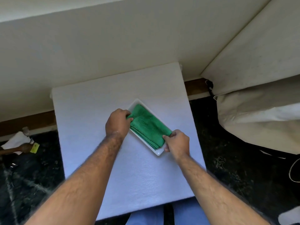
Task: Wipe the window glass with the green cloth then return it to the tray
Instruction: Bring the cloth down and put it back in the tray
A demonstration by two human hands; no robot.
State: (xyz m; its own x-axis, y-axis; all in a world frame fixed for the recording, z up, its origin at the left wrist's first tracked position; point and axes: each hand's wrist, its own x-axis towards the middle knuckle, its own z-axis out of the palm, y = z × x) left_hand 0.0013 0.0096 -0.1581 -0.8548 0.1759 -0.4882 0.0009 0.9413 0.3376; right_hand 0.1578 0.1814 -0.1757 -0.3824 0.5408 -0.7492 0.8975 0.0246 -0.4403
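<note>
Green cloth (148, 125) folded in white tray (158, 153) on white desk (97, 103), left hand (117, 123) and right hand (177, 144) pinching its opposite ends, cream wall (113, 46) behind, dark floor (227, 159) around.

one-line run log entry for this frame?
green cloth: folded, in white tray | left hand: gripping far end | right hand: pinching near end | window: not visible

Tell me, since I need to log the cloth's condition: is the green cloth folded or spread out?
Folded. The green cloth lies in the white tray with stacked layered edges along its near side.
</note>
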